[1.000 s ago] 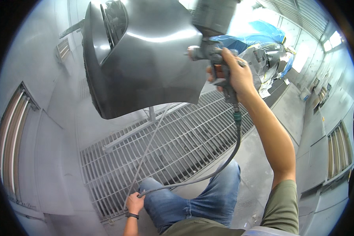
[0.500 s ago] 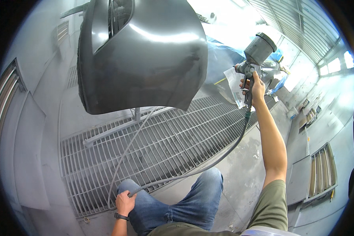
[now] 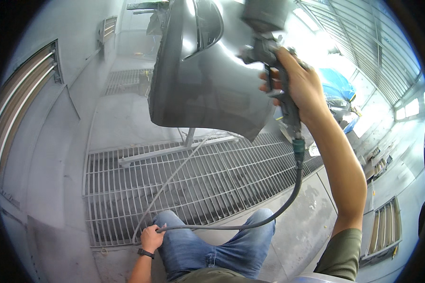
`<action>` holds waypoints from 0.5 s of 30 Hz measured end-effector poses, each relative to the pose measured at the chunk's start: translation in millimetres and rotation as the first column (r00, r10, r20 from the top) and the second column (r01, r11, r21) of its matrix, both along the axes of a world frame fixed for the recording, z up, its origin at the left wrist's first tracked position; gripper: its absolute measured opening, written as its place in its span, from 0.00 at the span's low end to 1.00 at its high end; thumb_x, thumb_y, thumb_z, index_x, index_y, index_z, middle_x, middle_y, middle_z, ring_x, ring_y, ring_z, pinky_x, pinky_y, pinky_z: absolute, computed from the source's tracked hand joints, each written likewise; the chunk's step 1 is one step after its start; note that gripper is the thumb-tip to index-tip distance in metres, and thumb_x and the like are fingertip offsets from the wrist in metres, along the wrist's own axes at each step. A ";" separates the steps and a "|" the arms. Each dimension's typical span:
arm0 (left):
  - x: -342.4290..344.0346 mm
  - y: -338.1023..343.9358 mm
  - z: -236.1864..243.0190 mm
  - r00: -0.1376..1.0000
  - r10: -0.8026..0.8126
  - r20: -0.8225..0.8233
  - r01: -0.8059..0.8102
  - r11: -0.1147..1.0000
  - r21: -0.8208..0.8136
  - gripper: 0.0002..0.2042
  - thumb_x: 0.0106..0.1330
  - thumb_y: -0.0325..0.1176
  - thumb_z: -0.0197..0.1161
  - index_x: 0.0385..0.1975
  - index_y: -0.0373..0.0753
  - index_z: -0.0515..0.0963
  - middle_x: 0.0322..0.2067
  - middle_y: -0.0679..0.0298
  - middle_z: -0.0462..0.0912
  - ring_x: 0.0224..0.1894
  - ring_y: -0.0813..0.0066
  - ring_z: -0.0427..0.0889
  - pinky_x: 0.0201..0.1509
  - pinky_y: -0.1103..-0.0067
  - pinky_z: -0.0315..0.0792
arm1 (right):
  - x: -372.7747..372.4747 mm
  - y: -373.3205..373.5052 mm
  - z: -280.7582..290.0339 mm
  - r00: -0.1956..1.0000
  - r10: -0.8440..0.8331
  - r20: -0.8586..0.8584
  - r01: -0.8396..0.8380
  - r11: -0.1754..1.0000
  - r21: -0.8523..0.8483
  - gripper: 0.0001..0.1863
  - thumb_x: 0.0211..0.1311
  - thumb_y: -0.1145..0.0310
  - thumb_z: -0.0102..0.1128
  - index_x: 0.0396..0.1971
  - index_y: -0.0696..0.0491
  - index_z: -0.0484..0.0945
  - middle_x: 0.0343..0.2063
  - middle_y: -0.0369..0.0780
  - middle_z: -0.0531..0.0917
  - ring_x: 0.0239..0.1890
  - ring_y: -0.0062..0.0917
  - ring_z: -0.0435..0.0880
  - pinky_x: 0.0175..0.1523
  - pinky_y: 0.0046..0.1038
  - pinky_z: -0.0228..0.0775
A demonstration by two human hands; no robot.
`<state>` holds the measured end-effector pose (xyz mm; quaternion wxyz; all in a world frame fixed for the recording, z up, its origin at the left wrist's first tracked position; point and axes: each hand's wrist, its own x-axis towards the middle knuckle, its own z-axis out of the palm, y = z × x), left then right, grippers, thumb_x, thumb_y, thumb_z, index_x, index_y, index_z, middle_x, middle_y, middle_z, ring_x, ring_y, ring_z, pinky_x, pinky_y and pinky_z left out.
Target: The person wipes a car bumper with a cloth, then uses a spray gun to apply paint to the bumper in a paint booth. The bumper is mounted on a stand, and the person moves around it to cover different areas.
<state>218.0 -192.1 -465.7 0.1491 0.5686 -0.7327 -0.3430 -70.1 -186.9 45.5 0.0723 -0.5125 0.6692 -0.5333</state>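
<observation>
My right hand (image 3: 301,87) is wrapped round the grip of a spray gun (image 3: 284,70), with its fingers about the trigger. A dark paint cup (image 3: 265,15), blurred by motion, sits on top of the gun. The gun points left and covers part of a glossy dark grey car body panel (image 3: 217,96), apart from it as far as I can tell. From the gun's base a grey air hose (image 3: 241,227) loops down past my knees. My left hand (image 3: 151,238) is closed on that hose by my left knee, with a dark band on the wrist.
A metal stand (image 3: 190,138) holds the panel above a floor grating (image 3: 193,188). The hose continues as a thin line over the grating. Blue covering sheets (image 3: 336,85) lie over a vehicle at the back right. Louvred vents (image 3: 26,106) line the walls.
My right hand has brought the spray gun left and nearer, from beside the panel to in front of its right part. My left hand stays on the hose. The view has shifted.
</observation>
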 end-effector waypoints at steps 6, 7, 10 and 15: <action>4.5 12.0 -9.4 0.999 0.026 -0.048 -0.027 0.999 -0.023 0.21 0.63 0.52 0.68 0.25 0.36 0.85 0.24 0.47 0.83 0.32 0.43 0.83 0.37 0.59 0.75 | 97.0 -28.6 53.0 0.908 0.319 -0.273 -0.276 0.943 0.185 0.26 0.71 0.50 0.51 0.47 0.61 0.80 0.38 0.46 0.85 0.38 0.28 0.85 0.42 0.31 0.74; 5.2 14.5 -10.1 0.998 0.029 -0.064 -0.031 0.999 -0.020 0.22 0.63 0.53 0.67 0.24 0.36 0.84 0.24 0.46 0.83 0.32 0.43 0.83 0.37 0.58 0.75 | 107.8 -39.7 54.1 0.919 0.334 -0.212 -0.308 0.940 0.146 0.26 0.71 0.50 0.51 0.43 0.61 0.81 0.32 0.45 0.83 0.33 0.27 0.82 0.39 0.31 0.73; 2.7 17.8 -10.8 0.995 0.030 -0.094 -0.032 0.999 -0.023 0.18 0.62 0.46 0.68 0.26 0.35 0.84 0.24 0.45 0.82 0.32 0.42 0.82 0.36 0.59 0.73 | 121.8 -62.2 60.5 0.945 0.321 -0.058 -0.316 0.945 0.086 0.26 0.72 0.51 0.51 0.33 0.62 0.82 0.22 0.40 0.80 0.23 0.24 0.78 0.32 0.30 0.72; -4.0 18.3 -5.8 0.997 0.013 -0.072 -0.016 0.999 -0.043 0.22 0.64 0.53 0.66 0.23 0.37 0.84 0.23 0.46 0.82 0.32 0.42 0.83 0.36 0.58 0.74 | 39.1 -54.3 53.2 0.950 0.312 0.024 -0.313 0.948 0.062 0.25 0.72 0.46 0.51 0.46 0.55 0.82 0.24 0.39 0.81 0.25 0.24 0.79 0.34 0.29 0.73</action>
